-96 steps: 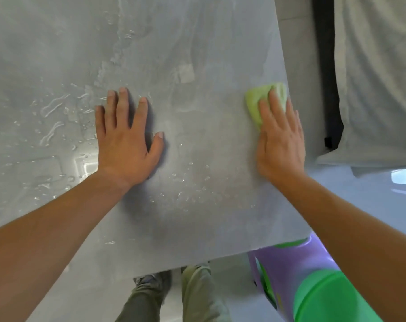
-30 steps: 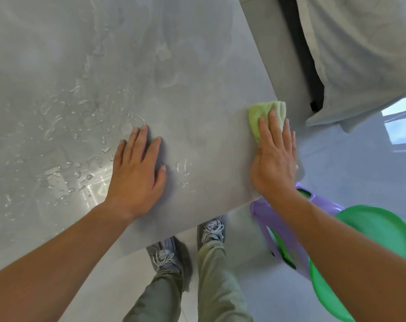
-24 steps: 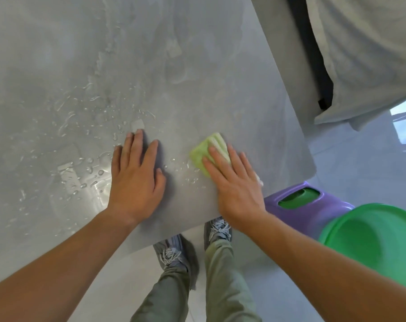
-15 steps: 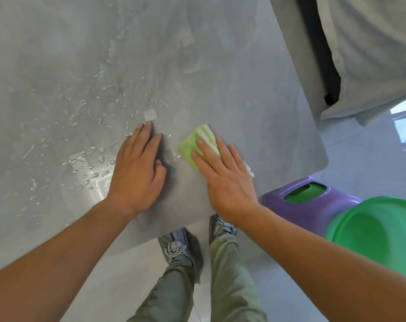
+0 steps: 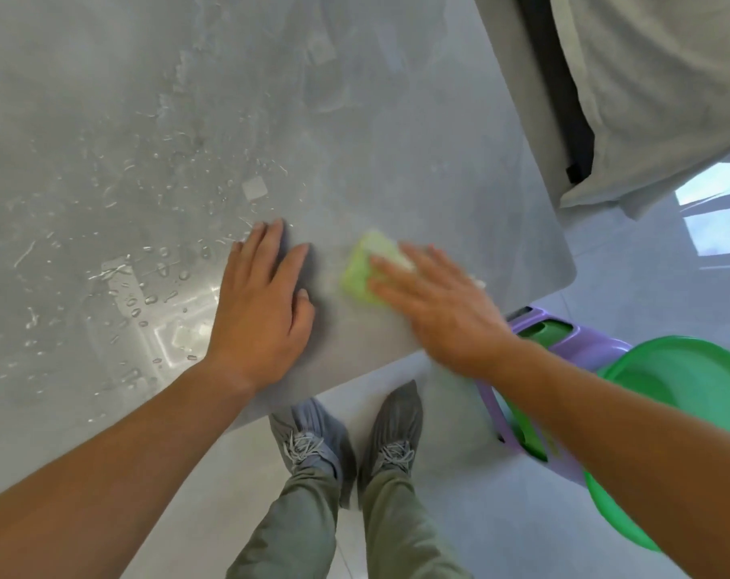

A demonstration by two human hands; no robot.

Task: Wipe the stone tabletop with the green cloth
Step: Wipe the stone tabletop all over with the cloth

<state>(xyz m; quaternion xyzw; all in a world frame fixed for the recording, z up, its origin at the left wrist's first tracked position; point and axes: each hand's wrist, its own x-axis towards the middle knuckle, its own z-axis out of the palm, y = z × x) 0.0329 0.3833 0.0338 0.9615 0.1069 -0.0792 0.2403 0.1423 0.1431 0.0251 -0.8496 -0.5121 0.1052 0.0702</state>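
1. While the right hand [image 5: 438, 311] lies flat on it, fingers straight and close together, the green cloth [image 5: 361, 269] sits folded into a small pale-green pad on the stone tabletop [image 5: 396, 119], close to the near edge and toward its right corner.
2. Only the cloth's left part shows. The rest is under the fingers, and motion blur smears both cloth and hand, so the folds are hard to read.
3. At nine o'clock from the cloth, near but apart, the left hand [image 5: 258, 315] rests palm-down, fingers straight and together, thumb out.
4. Water droplets [image 5: 154, 286] bead the grey slab from nine to eleven o'clock of that hand.
5. At four o'clock of the cloth, below the table corner, stand a purple stool [image 5: 580, 348] and a green basin [image 5: 680, 382] — both partly hidden by the right forearm.
6. At six o'clock, grey shoes [image 5: 309, 440] stand on the floor; at one o'clock, grey fabric [image 5: 647, 77] is cut off by the frame.
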